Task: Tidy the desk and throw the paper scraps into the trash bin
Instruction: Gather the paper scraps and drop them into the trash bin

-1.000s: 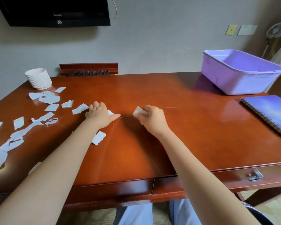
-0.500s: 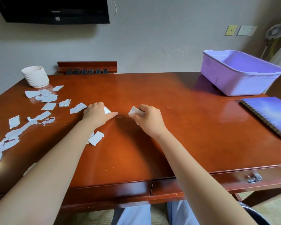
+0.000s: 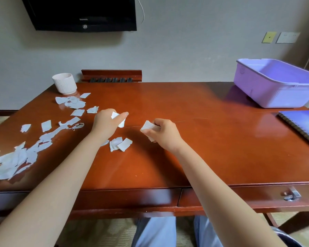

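Gathering step: the left hand [image 3: 106, 124] pinches a paper scrap [image 3: 114, 115] and the right hand [image 3: 165, 134] grips a wad [image 3: 147, 126]. Loose scraps [image 3: 25, 157] litter the desk [image 3: 203, 148] at left (two lie just nearer than the left hand). Next, probably collect those.

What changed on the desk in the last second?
The left hand took hold of the scrap it was pressing on the desk and now pinches it. The right hand still holds its scraps; the loose scraps and purple tub stayed put.
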Demonstrator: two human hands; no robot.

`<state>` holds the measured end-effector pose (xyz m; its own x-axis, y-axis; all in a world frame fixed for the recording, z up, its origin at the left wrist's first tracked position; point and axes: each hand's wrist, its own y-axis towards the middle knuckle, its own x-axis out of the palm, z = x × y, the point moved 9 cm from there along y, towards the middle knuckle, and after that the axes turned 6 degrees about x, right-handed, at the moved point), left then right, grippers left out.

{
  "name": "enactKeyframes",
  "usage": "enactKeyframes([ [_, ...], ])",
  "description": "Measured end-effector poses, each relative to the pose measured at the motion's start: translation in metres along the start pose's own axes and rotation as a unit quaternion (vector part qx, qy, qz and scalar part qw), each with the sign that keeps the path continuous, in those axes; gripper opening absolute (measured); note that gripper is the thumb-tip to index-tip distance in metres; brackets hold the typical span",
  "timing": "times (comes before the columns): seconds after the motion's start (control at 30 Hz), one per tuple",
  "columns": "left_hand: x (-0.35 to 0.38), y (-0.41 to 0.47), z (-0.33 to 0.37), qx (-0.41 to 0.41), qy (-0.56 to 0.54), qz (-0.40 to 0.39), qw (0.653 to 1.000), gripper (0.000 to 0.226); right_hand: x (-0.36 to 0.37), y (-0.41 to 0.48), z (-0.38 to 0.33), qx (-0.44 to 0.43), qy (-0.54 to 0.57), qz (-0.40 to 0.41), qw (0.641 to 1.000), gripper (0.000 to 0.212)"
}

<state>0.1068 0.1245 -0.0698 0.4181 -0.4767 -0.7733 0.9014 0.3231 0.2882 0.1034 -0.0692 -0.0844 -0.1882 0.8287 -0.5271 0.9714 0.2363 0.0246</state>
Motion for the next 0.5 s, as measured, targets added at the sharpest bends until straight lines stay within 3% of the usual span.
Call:
enactKeyframes([
  [0.2,-0.012,-0.015,-0.043,-0.049,0.069,-0.054,0.995,0.053,0.048,0.002,-0.018,0.039,-0.106,-0.099,0.989,0.022],
  [0.4,-0.017,-0.023,-0.060,-0.029,0.111,-0.116,0.987,0.045,0.092,0.014,-0.026,0.026,-0.252,-0.101,0.962,0.015],
  [0.5,-0.009,-0.026,-0.057,-0.001,0.134,-0.154,0.979,0.036,0.092,0.011,-0.030,0.017,-0.278,-0.105,0.955,0.027],
])
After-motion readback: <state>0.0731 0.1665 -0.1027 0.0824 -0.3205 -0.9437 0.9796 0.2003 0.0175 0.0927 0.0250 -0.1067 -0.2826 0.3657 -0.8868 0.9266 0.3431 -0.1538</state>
